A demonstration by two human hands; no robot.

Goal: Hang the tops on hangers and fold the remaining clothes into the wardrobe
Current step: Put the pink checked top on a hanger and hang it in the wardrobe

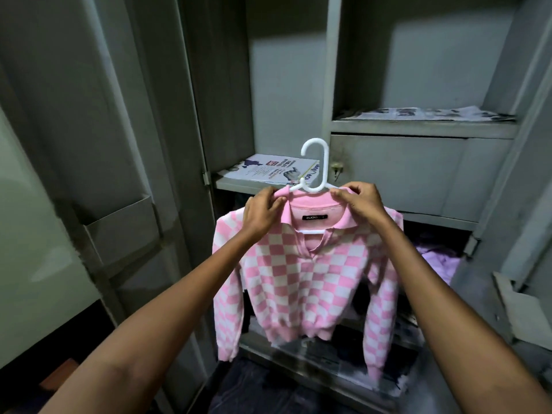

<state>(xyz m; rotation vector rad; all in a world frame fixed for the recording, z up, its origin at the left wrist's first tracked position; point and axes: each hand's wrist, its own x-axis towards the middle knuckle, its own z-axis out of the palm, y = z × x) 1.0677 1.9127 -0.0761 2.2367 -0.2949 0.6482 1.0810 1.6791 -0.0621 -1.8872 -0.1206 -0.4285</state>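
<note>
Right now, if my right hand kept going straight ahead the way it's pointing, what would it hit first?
Probably the grey metal drawer front under the newspaper-lined shelf. The right hand, pinching the pink checked top at its collar, points up and into the wardrobe; depth is unclear.

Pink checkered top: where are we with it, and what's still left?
Done: the pink checkered top is on the white hanger. In hand: left hand and right hand pinch its collar. Left: hanging it in the wardrobe and folding the lilac garment.
</note>
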